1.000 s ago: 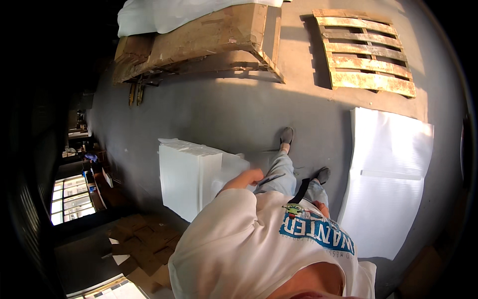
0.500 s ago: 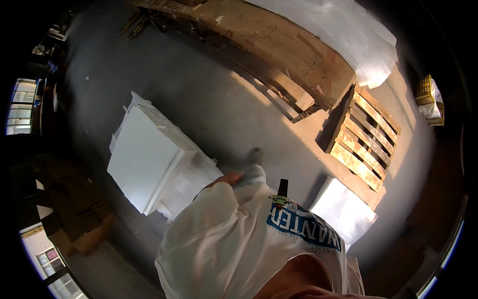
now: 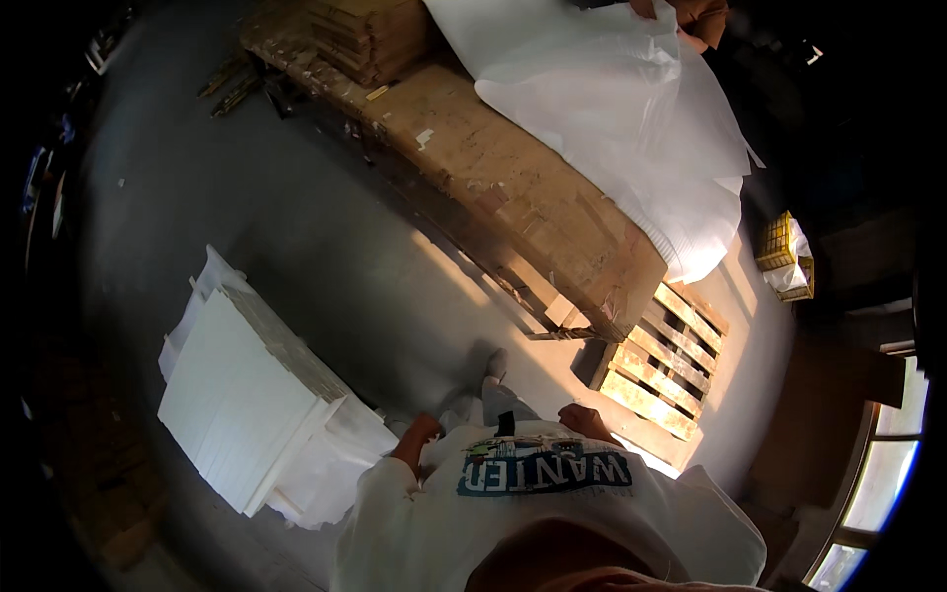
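Observation:
Both my hands hang at waist height in front of my white printed shirt. My left hand is at the left, fingers loosely curled, with nothing showing in it. Just beyond it on the left is a stack of white panels, partly covered by thin white wrapping sheet. My right hand appears curled closed beside the shirt, and no object shows in it. It is nearest to a wooden pallet on the floor ahead to the right. My shoe points forward on the grey floor.
A long worn brown worktable runs diagonally ahead, with stacked brown cardboard at its far left. A large white sheet drapes over its far side. Another person's hand is by that sheet. Yellow crates stand at the right.
My view has turned right and the worktable is nearer. My right hand has come into view. More of the white sheet, the cardboard stack and another person now show.

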### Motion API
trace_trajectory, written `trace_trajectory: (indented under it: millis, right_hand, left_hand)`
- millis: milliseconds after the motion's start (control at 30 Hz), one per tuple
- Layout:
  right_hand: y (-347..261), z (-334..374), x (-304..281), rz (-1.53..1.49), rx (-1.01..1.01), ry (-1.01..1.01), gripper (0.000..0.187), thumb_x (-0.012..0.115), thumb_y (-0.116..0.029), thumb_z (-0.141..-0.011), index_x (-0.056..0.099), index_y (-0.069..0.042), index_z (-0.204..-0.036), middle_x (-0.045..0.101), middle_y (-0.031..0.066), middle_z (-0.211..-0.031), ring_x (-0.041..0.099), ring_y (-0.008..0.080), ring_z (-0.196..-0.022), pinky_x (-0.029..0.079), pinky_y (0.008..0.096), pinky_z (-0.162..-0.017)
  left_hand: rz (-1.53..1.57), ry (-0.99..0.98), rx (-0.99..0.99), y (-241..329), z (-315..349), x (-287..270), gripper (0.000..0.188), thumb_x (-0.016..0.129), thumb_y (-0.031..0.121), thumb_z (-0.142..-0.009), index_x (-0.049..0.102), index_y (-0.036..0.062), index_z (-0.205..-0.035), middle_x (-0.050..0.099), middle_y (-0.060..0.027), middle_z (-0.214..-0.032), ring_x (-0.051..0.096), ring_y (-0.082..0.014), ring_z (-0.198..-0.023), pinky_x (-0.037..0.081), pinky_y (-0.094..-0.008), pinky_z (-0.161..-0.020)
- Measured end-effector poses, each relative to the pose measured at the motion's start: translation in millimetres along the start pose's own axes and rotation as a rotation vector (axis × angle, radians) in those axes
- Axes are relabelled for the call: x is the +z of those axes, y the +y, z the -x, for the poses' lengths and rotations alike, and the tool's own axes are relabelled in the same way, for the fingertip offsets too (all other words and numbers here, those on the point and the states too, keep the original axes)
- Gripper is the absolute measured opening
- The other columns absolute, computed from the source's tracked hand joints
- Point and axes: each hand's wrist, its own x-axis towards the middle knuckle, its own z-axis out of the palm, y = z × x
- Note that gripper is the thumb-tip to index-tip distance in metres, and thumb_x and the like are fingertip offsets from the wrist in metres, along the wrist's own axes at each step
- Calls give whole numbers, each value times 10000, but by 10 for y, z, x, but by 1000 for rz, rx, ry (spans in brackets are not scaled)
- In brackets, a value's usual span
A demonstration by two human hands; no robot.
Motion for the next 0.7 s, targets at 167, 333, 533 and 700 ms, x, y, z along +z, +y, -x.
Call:
trace_trajectory:
  millis: [167,333,533,700]
  right_hand:
    - [-561,-1061,-624,-189,137,147,140,626,-169,-851,703,-85,-932,700,140,-877,685,311,-819,552,392,-741]
    - [-642,-1891,-939,-296,-74,384,140,619,-92,-860,681,13,-930,686,116,-760,669,187,-670,528,313,-592]
    - [-595,-2331,-1283,-241,-12,491,137,611,-93,-855,682,12,-907,682,153,-768,674,227,-654,536,323,-613]
    - [-525,-2589,-1283,-144,209,540,215,613,-186,-860,685,8,-918,685,193,-804,682,320,-701,542,406,-644]
  left_hand:
    - [668,489,58,547,-54,-1290,242,548,244,-919,675,48,-982,703,-149,-893,669,-268,-695,545,-420,-652]
    - [-452,943,195,672,-82,-3011,289,544,286,-930,646,51,-1065,690,-160,-943,667,-326,-838,548,-435,-731]
    - [155,1245,305,1850,440,-4906,375,573,240,-925,569,23,-1230,635,-179,-1115,622,-349,-1018,515,-453,-866]
    - [-15,1400,375,2576,739,-6252,464,587,201,-923,471,3,-1327,541,-200,-1265,546,-359,-1150,476,-440,-949]
